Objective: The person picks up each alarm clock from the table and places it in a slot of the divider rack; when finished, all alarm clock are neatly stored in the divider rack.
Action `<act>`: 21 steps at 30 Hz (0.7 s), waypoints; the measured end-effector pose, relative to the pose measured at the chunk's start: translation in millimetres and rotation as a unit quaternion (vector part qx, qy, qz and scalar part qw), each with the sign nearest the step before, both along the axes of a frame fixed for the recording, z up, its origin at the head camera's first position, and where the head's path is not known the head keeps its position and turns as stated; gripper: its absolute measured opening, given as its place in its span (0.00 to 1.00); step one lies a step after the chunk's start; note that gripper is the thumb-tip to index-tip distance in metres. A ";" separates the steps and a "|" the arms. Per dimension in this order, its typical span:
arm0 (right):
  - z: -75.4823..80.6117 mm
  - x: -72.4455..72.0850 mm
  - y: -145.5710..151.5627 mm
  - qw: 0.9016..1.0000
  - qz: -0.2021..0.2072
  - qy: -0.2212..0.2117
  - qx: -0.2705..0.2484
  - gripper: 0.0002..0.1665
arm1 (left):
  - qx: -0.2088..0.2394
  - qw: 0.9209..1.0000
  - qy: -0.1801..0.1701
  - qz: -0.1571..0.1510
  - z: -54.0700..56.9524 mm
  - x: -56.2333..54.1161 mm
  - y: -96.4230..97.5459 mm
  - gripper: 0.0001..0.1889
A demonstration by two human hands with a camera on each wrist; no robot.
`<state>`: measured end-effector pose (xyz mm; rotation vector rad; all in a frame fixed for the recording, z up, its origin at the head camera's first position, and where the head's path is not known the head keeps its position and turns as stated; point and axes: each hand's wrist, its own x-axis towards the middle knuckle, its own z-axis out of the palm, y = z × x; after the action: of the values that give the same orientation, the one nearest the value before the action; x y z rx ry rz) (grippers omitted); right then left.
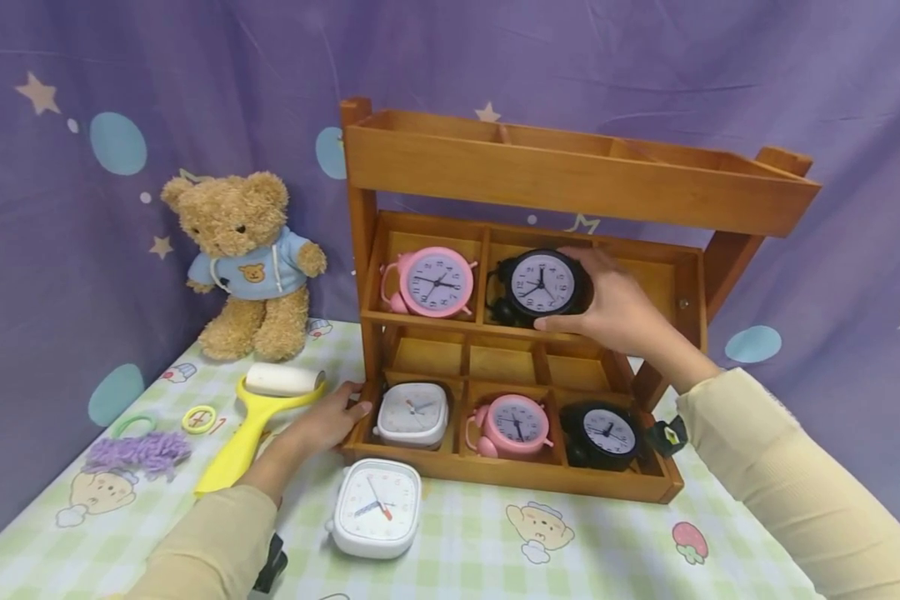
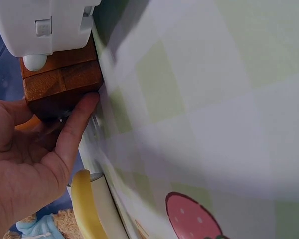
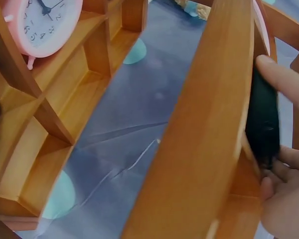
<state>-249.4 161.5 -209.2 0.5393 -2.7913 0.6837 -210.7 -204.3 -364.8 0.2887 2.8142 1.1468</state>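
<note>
A black alarm clock (image 1: 542,283) sits tilted in the middle compartment of the wooden rack's (image 1: 570,179) middle tier. My right hand (image 1: 618,304) grips its right side, thumb below and fingers above; the right wrist view shows the clock's dark edge (image 3: 263,114) between them. At the rack's lower left corner, my left hand (image 1: 330,421) holds the wood between thumb and finger, as the left wrist view shows. Left of the black clock lies a pink alarm clock (image 1: 435,282). The bottom tier holds a white clock (image 1: 414,412), a pink clock (image 1: 517,425) and another black clock (image 1: 606,433).
On the checked tablecloth (image 1: 480,542), another white clock (image 1: 378,508) lies before the rack. To the left are a yellow-handled lint roller (image 1: 247,433), a purple fuzzy hair tie (image 1: 138,452), yellow and green rings, and a teddy bear (image 1: 251,258). Purple curtain hangs behind.
</note>
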 end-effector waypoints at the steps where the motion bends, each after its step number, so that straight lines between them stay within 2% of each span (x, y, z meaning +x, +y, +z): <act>1: 1.2 0.0 -0.5 1.000 0.002 -0.005 0.006 0.63 | 0.001 1.000 0.001 0.000 -0.2 -0.1 0.0 0.24; 8: 5.0 2.8 -1.7 0.999 0.006 -0.027 0.019 0.57 | 0.007 1.000 0.003 -0.001 -2.4 -0.1 0.7 0.24; 11: 3.5 4.4 1.3 1.000 0.013 -0.020 0.011 0.54 | 0.007 1.000 0.000 -0.001 -3.2 0.8 1.6 0.24; 14: 2.0 8.4 3.9 1.000 0.019 -0.002 -0.005 0.49 | 0.005 1.000 -0.004 -0.001 -3.4 1.3 1.3 0.24; 21: -4.1 21.4 6.9 0.994 0.039 0.080 -0.056 0.37 | 0.010 1.000 0.006 -0.004 -1.7 1.4 0.6 0.23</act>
<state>-228.1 168.4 -213.3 0.6524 -2.5776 0.7717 -209.3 -203.8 -366.5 0.3083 2.8114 1.1754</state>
